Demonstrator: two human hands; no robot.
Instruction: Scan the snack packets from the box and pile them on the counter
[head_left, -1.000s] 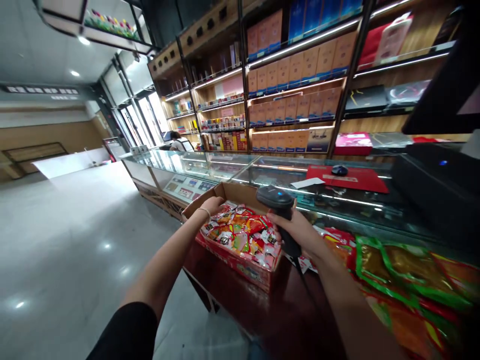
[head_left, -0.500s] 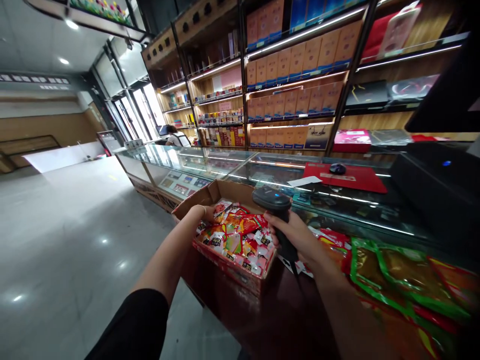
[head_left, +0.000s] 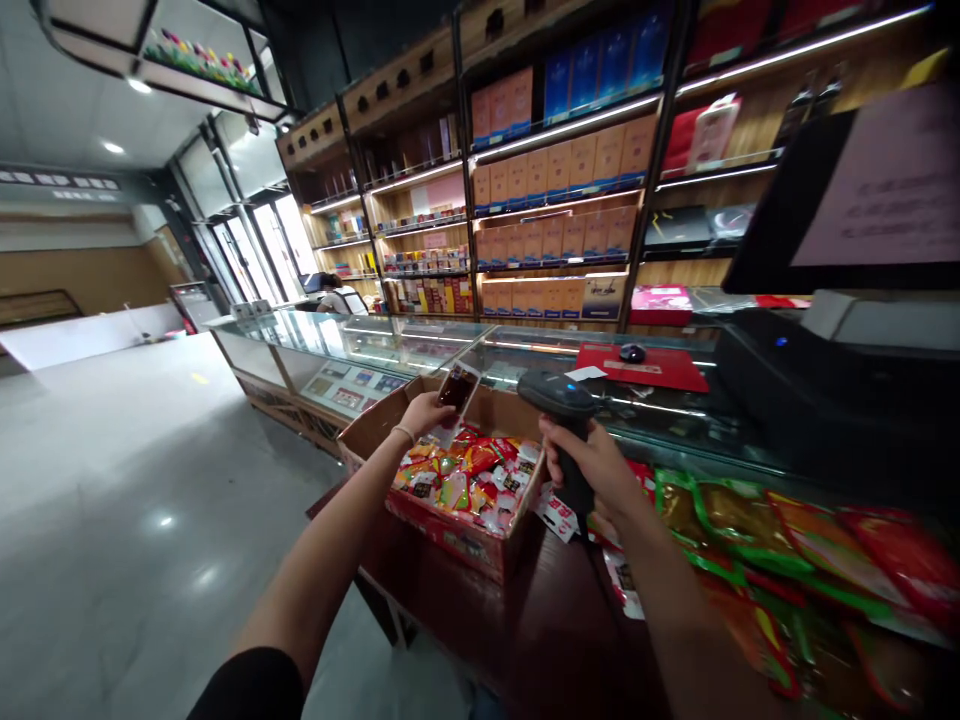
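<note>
My left hand grips a small snack packet with a dark window and pale edges, raised above the far left part of a cardboard box. Inside the box lie many small snack packets in red, white, orange and green. A black barcode scanner is in my right hand, its fingers wrapped round the handle. The scanner's head, with a blue light on top, is over the box's right edge. Its cable hangs down toward the dark red table.
Larger green and red food bags are piled at right. Behind the box runs a glass display counter with a red mat and a mouse. A monitor stands at right. A person is far behind the counter.
My left hand has come up out of the box's contents with a packet in it. The scanner stays in my right hand near the box's right side. The view has turned slightly right.
</note>
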